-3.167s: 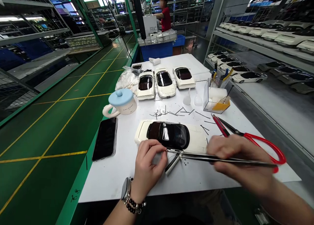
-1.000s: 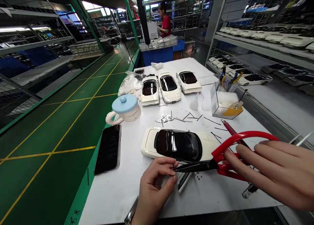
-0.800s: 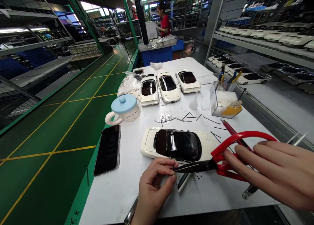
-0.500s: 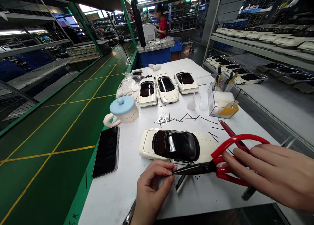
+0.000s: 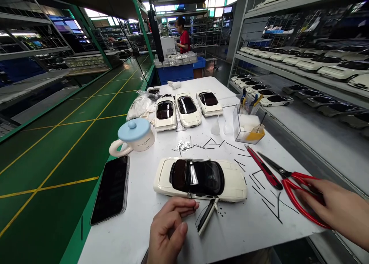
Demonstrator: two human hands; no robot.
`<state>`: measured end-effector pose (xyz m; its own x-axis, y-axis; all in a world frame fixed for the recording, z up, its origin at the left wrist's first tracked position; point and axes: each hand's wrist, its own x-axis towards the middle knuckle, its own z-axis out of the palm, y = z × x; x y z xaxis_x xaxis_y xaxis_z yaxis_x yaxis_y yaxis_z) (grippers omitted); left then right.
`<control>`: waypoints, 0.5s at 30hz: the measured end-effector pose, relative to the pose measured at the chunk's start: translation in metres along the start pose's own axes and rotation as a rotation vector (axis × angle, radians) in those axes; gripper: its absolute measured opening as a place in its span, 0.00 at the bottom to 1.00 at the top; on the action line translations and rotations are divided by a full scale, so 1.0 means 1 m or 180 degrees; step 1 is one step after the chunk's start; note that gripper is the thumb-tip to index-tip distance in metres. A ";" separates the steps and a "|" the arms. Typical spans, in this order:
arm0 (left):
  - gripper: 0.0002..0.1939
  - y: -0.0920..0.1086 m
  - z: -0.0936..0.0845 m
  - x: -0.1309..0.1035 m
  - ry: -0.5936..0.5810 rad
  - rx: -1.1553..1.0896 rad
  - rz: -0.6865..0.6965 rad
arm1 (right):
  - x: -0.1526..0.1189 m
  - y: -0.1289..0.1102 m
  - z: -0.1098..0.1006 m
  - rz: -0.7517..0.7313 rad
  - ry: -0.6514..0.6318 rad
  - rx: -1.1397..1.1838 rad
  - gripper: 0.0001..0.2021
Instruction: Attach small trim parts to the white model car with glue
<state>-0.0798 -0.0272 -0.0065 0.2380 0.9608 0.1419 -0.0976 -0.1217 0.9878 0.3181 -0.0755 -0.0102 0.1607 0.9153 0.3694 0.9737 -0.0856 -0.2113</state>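
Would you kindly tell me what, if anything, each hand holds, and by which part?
The right hand holds the scissors by their red handles; whether the left hand holds anything cannot be told.

Near model car (image 5: 235, 181): body is gleaming, glossy; dark windows (image 5: 206, 175) are mirroring light. Scissors (image 5: 285, 173): handles (image 5: 287, 186) are looking like smooth plastic, blades (image 5: 271, 163) like dark metal. Phone screen (image 5: 111, 189) is shining, glassy. Mug lid (image 5: 134, 130) is looking matt.
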 end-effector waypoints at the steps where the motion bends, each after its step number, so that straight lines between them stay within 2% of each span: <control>1: 0.21 -0.001 0.000 0.000 0.0004 0.0004 0.0002 | 0.003 -0.005 0.000 0.0013 -0.0226 -0.0092 0.09; 2: 0.21 -0.001 -0.001 0.000 0.0009 0.0009 0.0006 | 0.008 -0.013 0.001 0.0020 -0.0409 -0.0200 0.10; 5: 0.21 -0.004 -0.002 0.000 0.0020 0.0012 0.0040 | 0.031 -0.046 0.003 0.0102 -0.0617 -0.0477 0.17; 9: 0.20 -0.007 -0.004 0.000 0.0000 -0.0018 0.0074 | 0.077 -0.090 0.017 0.0105 -0.1004 -0.0153 0.15; 12: 0.20 -0.008 -0.004 0.001 -0.0038 -0.0035 0.0076 | 0.119 -0.118 0.034 0.0104 -0.0977 0.0394 0.10; 15: 0.17 -0.008 -0.002 0.001 0.0069 -0.0043 0.0004 | 0.158 -0.143 0.054 0.0255 -0.0679 0.0561 0.13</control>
<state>-0.0804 -0.0248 -0.0142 0.2168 0.9659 0.1417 -0.1112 -0.1198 0.9866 0.1953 0.1026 0.0291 0.1800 0.9721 0.1505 0.9131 -0.1083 -0.3931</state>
